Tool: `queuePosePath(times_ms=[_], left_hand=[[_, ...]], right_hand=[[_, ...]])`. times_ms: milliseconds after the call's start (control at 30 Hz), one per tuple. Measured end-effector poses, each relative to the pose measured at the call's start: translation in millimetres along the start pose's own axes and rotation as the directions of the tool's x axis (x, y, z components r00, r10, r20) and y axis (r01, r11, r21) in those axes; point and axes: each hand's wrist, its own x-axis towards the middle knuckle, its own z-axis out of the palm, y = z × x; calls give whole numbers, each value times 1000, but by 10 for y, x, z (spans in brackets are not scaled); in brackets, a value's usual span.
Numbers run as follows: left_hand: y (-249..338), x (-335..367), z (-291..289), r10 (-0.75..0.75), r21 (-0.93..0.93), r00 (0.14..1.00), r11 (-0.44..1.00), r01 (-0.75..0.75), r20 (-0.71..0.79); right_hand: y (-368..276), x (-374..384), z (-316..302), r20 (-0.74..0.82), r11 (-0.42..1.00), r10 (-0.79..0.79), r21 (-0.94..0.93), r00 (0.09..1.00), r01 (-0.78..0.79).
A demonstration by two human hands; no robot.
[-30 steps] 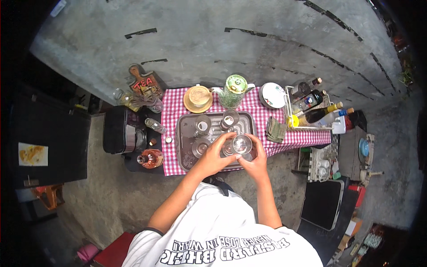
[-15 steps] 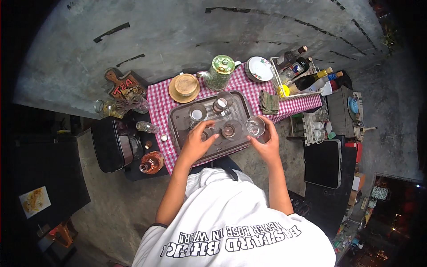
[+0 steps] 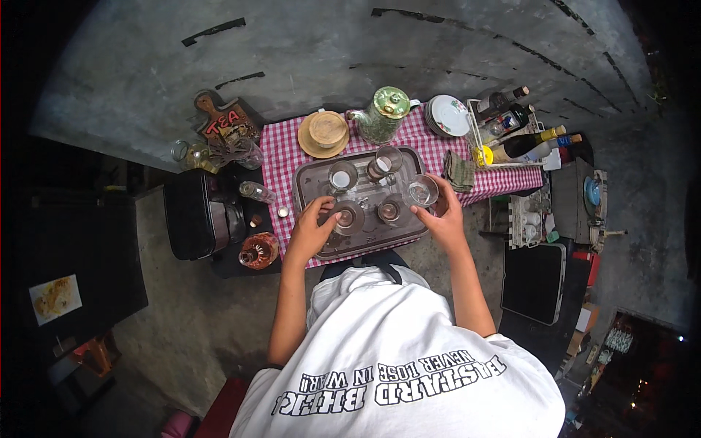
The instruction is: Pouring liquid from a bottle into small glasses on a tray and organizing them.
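My right hand (image 3: 444,215) is closed around a clear drinking glass (image 3: 422,191), held over the right side of a brown tray (image 3: 304,175). My left hand (image 3: 312,228) is by the tray's near left part. Its thumb and fingers are apart beside another clear glass (image 3: 350,217), close to its rim; whether they touch it is hard to tell. Nearby on the tray stand a glass (image 3: 390,210) to the right, a glass with a pale round bottom (image 3: 342,177) at the far left, and a tilted-looking glass (image 3: 387,162) at the far middle.
A red-checked cloth (image 3: 277,157) covers the table. Behind the tray are a wooden lidded cup (image 3: 327,130), a green teapot (image 3: 387,117) and stacked plates (image 3: 448,115). At right lie a folded cloth (image 3: 459,171) and a bottle rack (image 3: 504,157); a reddish bottle (image 3: 259,250) stands left.
My left hand has drawn back leftward from around the near left glass, its fingers now at that glass's left side. The right hand still holds its glass. The whole view has shifted slightly.
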Motion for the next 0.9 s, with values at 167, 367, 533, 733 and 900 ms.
queuePosePath(times_ms=[167,367,533,733,900], left_hand=[[98,62,155,-30,-37,999,999,29,-23],[355,168,403,-26,-13,999,1000,25,-32],[530,302,570,-42,8,999,999,43,-29],[561,514,796,4,61,999,998,-1,-48],[600,622,969,46,138,997,990,-37,-58]], right_hand=[[90,195,-109,57,998,-2,55,998,-1],[193,402,-322,140,993,44,104,989,-59],[406,531,-424,177,986,85,129,981,-108],[601,712,-465,260,975,130,144,957,-171],[693,857,-449,340,979,124,109,932,-170]])
